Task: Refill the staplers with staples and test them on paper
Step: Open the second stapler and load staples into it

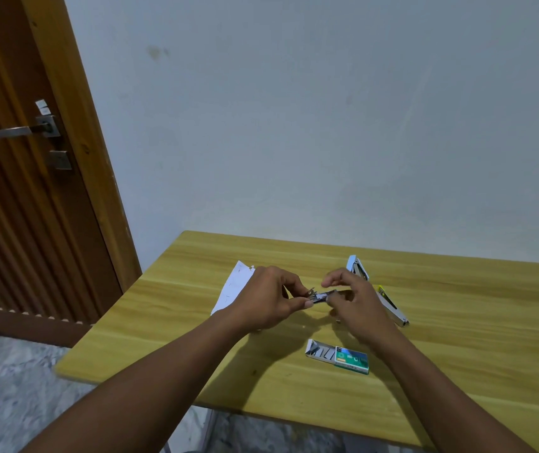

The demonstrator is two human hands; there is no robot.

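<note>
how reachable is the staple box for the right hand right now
Probably yes: the staple box lies open on the table, just nearer than the right hand, with nothing between them. It would first have to let go of the stapler it holds with the left hand.

I am looking at the staple box lying on the surface. Its green label is showing a few large white characters, but they are blurring too much for me to be reading them with any certainty. Whatever finer print the label is carrying is too small to make out. The paper at the far left is showing faint dark marks, and I am not able to tell whether they are writing. Nothing else here is giving me text, a brand or a number that I can read.
</note>
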